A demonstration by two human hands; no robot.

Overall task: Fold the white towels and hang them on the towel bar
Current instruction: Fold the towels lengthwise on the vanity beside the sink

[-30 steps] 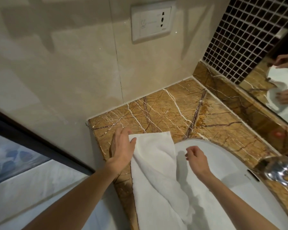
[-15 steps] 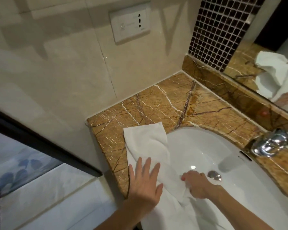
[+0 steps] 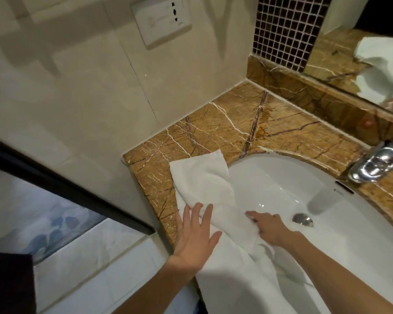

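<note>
Pressing flat with straight, spread fingers, the left hand (image 3: 195,234) is pinning the white towel (image 3: 202,177) against the near left edge of the marble table (image 3: 225,123) and is gripping nothing. The right hand (image 3: 270,230) is resting on the same towel just to the right, where the cloth is crossing the rim of the sink (image 3: 327,234). Its index finger is lying straight while the other fingers are curling into a bunched fold, apparently pinching it.

The towel is lying as a long, rumpled strip. Its far end is sitting on the table, its right side is sagging into the basin, and its near end is running out of the bottom of the view.

That sag is posing the main risk. With half the cloth hanging over a hollow instead of lying on a flat surface, any fold made here is likely going to come out crooked, with edges failing to meet. The right hand's pull could also be dragging more cloth down toward the drain (image 3: 302,218), which is sitting just beside that hand. Whether the basin is wet cannot be told, but a damp patch would be spoiling a clean towel.

The near end seems to be overhanging the table, so lifting the left hand too soon may be letting the towel's own weight slide it off. The towel bar is not showing, so a loosely made fold may be coming undone while being carried there.
</note>
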